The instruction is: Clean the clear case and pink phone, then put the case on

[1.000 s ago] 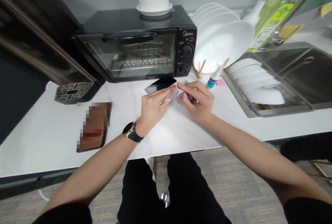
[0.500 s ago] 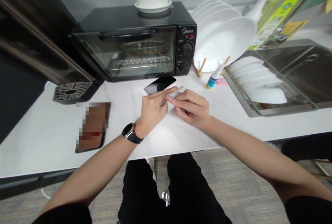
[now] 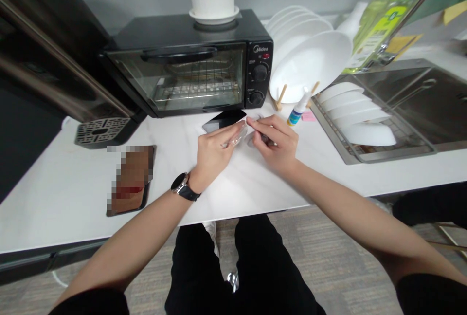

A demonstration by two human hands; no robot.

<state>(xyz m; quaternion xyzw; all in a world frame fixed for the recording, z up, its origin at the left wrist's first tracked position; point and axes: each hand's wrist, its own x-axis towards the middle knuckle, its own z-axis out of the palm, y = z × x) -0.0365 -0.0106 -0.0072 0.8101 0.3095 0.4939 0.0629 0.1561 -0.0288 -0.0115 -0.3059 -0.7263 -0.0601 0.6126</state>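
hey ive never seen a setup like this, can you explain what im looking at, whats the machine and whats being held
There's no robot here: these are a person's bare hands, filmed by a camera worn on the head, looking forward and down.

The left hand, with a watch on its wrist, holds something clear and shiny, like plastic. The right hand has its fingertips close by; exactly what it grips is too small to tell.

On the white counter are a black toaster oven, a dark flat device in front of it, a small bottle, and white plates standing upright. A partly pixelated slab lies to the left. Far right, white bowls sit in a rack at the sink.
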